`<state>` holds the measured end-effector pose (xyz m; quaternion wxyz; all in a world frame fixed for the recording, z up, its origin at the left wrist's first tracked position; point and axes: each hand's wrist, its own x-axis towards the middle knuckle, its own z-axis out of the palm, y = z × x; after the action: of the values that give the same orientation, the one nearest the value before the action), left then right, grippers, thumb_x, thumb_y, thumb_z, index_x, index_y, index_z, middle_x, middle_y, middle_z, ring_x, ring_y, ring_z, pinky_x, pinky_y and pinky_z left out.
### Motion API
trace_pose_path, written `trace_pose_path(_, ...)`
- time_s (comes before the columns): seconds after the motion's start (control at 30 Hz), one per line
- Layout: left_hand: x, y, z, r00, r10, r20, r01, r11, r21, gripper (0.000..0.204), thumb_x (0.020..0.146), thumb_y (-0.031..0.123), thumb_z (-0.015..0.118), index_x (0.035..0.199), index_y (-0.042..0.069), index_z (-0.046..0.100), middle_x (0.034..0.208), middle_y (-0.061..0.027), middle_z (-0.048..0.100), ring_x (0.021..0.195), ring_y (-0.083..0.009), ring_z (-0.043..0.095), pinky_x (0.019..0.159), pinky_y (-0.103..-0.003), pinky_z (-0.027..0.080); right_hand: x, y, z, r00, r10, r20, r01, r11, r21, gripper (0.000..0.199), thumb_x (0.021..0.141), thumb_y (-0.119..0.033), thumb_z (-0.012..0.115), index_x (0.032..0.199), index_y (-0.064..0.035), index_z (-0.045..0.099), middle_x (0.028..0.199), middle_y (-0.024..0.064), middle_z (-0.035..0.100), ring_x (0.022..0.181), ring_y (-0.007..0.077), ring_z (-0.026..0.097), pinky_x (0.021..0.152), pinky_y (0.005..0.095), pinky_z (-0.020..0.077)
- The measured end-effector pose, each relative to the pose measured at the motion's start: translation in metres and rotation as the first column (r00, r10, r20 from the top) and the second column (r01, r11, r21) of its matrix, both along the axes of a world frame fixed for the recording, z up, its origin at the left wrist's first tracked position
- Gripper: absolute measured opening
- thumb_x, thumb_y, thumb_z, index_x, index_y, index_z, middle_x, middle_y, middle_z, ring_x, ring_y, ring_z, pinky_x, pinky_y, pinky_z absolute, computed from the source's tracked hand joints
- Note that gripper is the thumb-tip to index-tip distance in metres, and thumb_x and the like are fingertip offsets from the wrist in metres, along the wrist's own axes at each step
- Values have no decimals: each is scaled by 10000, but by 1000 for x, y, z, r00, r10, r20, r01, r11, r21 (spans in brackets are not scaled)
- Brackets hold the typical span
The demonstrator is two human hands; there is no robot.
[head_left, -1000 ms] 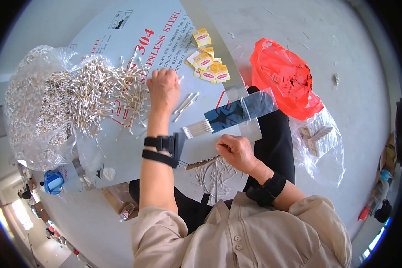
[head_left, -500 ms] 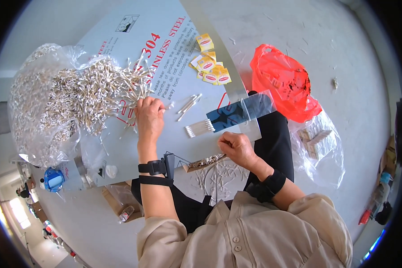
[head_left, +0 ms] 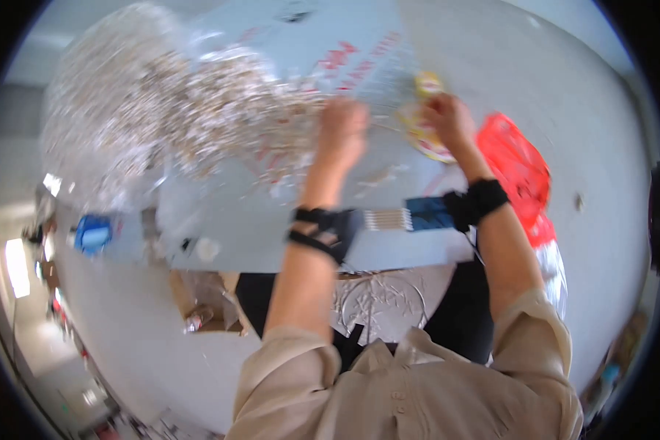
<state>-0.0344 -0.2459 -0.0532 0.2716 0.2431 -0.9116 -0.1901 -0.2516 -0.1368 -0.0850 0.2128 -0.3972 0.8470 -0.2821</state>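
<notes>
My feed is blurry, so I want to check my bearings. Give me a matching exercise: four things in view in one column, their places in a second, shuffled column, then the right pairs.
Things:
1. left hand
2. right hand
3. red plastic bag
4. blue object

Places:
A. far left, off the board's edge
B. at the yellow packets
C. right of the right forearm
D. at the edge of the pile of silvery metal pieces

Pairs: 1-D, 2-B, 3-C, 4-A
</notes>
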Motion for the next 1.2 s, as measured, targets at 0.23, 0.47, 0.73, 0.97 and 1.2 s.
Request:
trace_pose_path(0.23,-65,56,-38,991,132,6,-127,965,-231,117,734,190,585,660,113,632,741,-82,622,865,-259,581,749,-453,440,-94,22,-67,936,190,-298,-254,947,-195,171,875,-176,585,881,-5,601,758,119,611,650,210,587,617,358,480)
trace_pose_path(0.47,-18,99,-32,970,108,219,-85,990,-111,138,756,209,583,672,139,667,758,-22,629,896,-233,570,802,-417,414,-22,28,-32,865,394,-311,-468,857,-216,78,870,-67,583,853,-12,531,804,132,562,711,272,575,652,377,475)
trace_pose_path(0.73,32,97,-16,926,239,-293,-228,971,72,130,734,134,588,646,79,510,685,-118,516,734,-321,515,693,-452,392,56,62,-10,866,488,108,-423,831,-362,105,852,-54,521,915,-13,594,937,77,544,884,249,541,798,348,454)
trace_pose_path(0.97,197,78,-6,844,531,78,-534,845,29,448,646,-28,703,1065,76,585,1049,-131,584,1006,-340,526,884,-429,437,91,96,25,950,311,28,-272,869,-413,349,784,-47,669,1121,7,597,1161,155,563,1122,328,529,989,363,407)
trace_pose_path(1.2,141,69,4,932,331,149,-336,942,11,412,656,58,778,1040,117,641,1089,-61,547,1048,-291,486,938,-420,403,98,92,32,920,348,-181,-387,879,-279,471,712,-175,764,1146,-62,623,1208,91,546,1187,321,453,1029,430,346)
